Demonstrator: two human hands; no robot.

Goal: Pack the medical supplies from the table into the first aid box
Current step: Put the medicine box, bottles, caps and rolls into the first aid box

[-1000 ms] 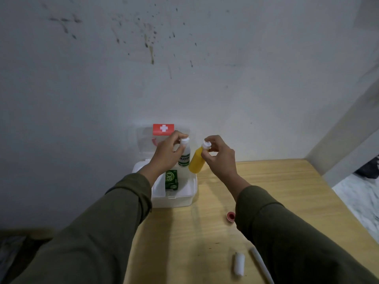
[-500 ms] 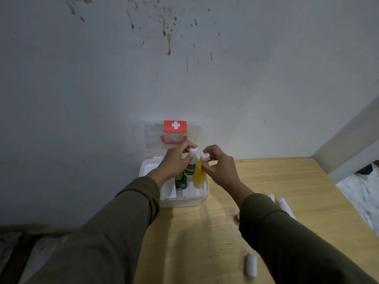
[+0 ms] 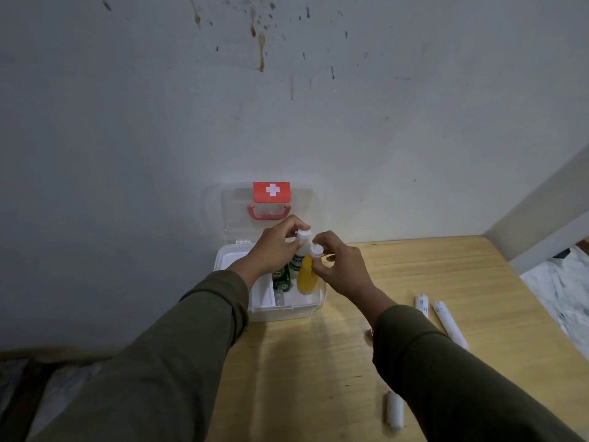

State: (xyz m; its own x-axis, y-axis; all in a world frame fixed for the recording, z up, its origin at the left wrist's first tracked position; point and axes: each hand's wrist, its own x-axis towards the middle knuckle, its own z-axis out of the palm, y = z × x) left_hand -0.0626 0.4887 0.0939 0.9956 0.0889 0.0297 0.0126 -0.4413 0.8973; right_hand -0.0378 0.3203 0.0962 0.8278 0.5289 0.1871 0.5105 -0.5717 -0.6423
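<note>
The white first aid box [image 3: 287, 309] stands open at the table's back left, its clear lid [image 3: 236, 212] with a red cross label leaning on the wall. My left hand [image 3: 274, 250] grips the cap of a white bottle with green print [image 3: 299, 258], upright inside the box. My right hand [image 3: 341, 269] pinches the white cap of a yellow bottle [image 3: 307, 277], whose lower part is down in the box beside the white one. A green packet [image 3: 282, 277] sits in the box to their left.
On the wooden table [image 3: 318, 362], two white wrapped rolls [image 3: 422, 305] [image 3: 449, 323] lie to the right of my right forearm. Another white roll [image 3: 394, 409] lies near the front. A small red item [image 3: 369, 332] peeks out beside my right sleeve. The table's right edge drops to the floor.
Both bottles have come down from above the box into it, the yellow one swinging from tilted to nearly upright. My view has shifted, bringing the two rolls at right into sight.
</note>
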